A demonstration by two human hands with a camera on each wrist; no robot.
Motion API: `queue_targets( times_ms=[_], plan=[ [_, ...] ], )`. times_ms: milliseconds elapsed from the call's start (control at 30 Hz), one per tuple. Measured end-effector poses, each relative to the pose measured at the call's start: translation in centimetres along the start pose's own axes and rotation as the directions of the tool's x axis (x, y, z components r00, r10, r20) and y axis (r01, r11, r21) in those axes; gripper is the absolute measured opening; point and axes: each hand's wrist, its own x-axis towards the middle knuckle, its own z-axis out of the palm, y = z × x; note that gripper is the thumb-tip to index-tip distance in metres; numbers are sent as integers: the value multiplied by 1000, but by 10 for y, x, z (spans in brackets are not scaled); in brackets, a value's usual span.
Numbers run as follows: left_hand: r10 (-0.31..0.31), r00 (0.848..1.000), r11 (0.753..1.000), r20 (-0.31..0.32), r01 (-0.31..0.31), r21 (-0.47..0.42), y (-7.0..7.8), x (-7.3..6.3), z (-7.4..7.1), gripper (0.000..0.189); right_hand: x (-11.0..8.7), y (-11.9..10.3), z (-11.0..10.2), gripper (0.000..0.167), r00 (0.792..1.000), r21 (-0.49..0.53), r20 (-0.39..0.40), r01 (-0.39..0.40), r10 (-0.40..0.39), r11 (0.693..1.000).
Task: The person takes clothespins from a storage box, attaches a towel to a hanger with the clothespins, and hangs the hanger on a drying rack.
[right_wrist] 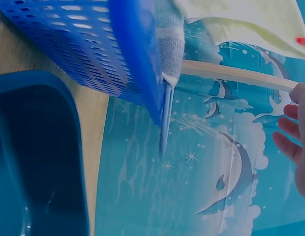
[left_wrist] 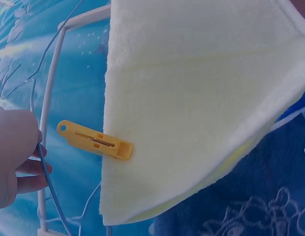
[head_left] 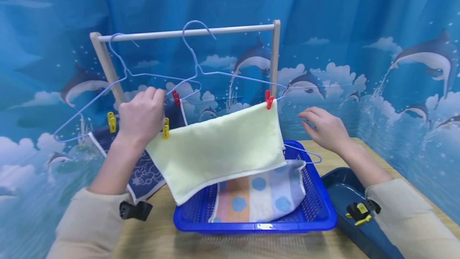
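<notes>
My left hand (head_left: 141, 115) grips the left end of a light-blue wire hanger (head_left: 197, 65). From this hanger hangs a pale yellow towel (head_left: 223, 143), tilted with its right side higher. A yellow clothespin (head_left: 165, 128) clips its left top corner and a red clothespin (head_left: 268, 100) its right. The hook overlaps the rack's rod (head_left: 233, 30); whether it rests there I cannot tell. In the left wrist view, fingers curl round the hanger wire (left_wrist: 49, 182). To the right of the hanger, my right hand (head_left: 325, 127) is in the air, fingers loosely bent, holding nothing.
A second hanger (head_left: 80, 111) on the rod's left bears a dark blue towel (head_left: 147, 171) with clothespins. On the table, a blue basket (head_left: 255, 227) contains a striped, dotted towel (head_left: 258, 199) and another hanger (head_left: 312, 157). Right of it stands a dark tray (head_left: 345, 175) with yellow clothespins (head_left: 363, 220).
</notes>
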Motion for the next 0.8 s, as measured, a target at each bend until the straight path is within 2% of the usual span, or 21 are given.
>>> queue_targets(
  times_ms=[167,333,600,700,800],
  plan=[
    [-41,999,999,11,40,31,-14,0,-13,15,16,-3,4,26,990,-15,132,-39,41,999],
    [-70,997,996,39,68,54,-29,-1,-23,18,36,-8,10,27,969,-29,238,-57,62,998],
    [-106,985,988,133,89,125,-56,-5,-32,23,56,-15,27,35,931,-94,344,-95,122,991],
    [-108,984,983,145,84,165,-63,-6,-34,26,58,-18,33,37,913,-116,379,-118,154,986],
    [-136,978,974,156,103,204,-71,-7,-35,26,59,-18,38,38,893,-128,412,-143,183,982]
  ],
)
